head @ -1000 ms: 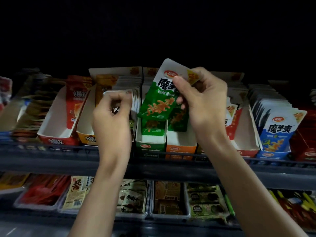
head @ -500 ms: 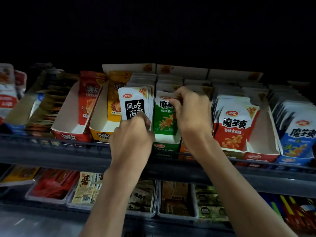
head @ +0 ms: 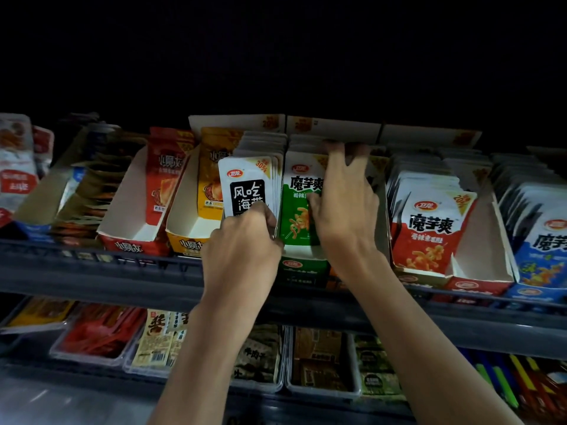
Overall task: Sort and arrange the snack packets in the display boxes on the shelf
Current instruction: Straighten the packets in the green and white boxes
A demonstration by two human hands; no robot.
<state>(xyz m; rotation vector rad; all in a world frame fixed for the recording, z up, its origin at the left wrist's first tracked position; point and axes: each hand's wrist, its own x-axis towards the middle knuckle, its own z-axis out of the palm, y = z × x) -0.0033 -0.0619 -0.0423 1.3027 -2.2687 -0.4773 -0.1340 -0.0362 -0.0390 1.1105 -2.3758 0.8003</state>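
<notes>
A row of cardboard display boxes stands on the upper shelf. My left hand [head: 242, 243] pinches the bottom of the front white packet with a black label [head: 245, 185] in its box. To its right, the green packet [head: 299, 207] stands at the front of the green display box [head: 303, 266]. My right hand [head: 345, 197] lies over the green packets, thumb on the front one and fingers spread over the stack behind. A red packet [head: 429, 222] fronts the red box to the right, and a blue packet [head: 543, 256] fronts the box at the far right.
Left of my hands stand a yellow box [head: 187, 237] and a red box [head: 132, 240], each part filled. Loose dark packets [head: 89, 191] lie in a box further left. The dark shelf rail [head: 101, 271] runs below. Clear trays [head: 319, 391] of snacks sit on the lower shelf.
A second ago my right hand held the green packet up above the boxes. It has lowered it into the green box, and its fingers now spread back over the stack. My left hand stays on the black-label packets.
</notes>
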